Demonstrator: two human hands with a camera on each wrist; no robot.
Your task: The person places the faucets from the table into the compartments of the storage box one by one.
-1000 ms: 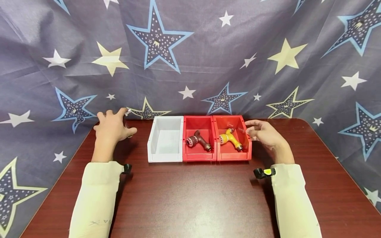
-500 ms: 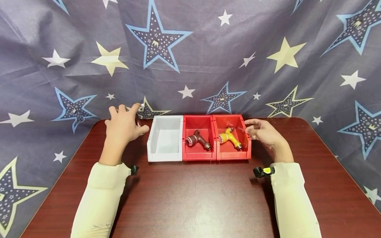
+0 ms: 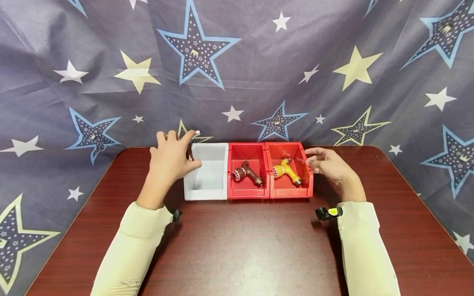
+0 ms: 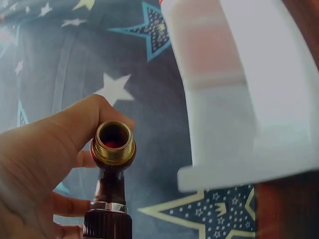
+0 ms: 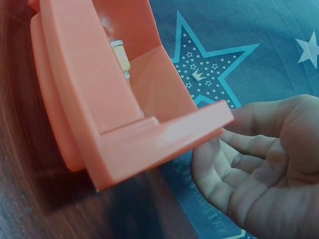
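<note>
My left hand (image 3: 170, 158) holds a dark brown tap (image 4: 110, 186) over the left side of the white bin (image 3: 205, 195). In the left wrist view the tap's brass threaded end faces the camera; from the head its body is mostly hidden behind the hand. At the right end of the row, my right hand (image 3: 331, 168) pinches the side rim of a red bin (image 5: 164, 144) between thumb and fingers. Inside that bin lies a yellow tap (image 3: 288, 171). Another brown tap (image 3: 252, 175) lies in the middle red bin (image 3: 248, 193).
The three bins stand side by side near the back of a dark red-brown wooden table (image 3: 244, 246). Directly behind the table hangs a grey cloth (image 3: 255, 74) with printed stars. Each wrist carries a small black camera mount.
My left hand has moved right with the brown tap, from beside the white bin to over its left edge. The right hand and the bins have stayed in place.
</note>
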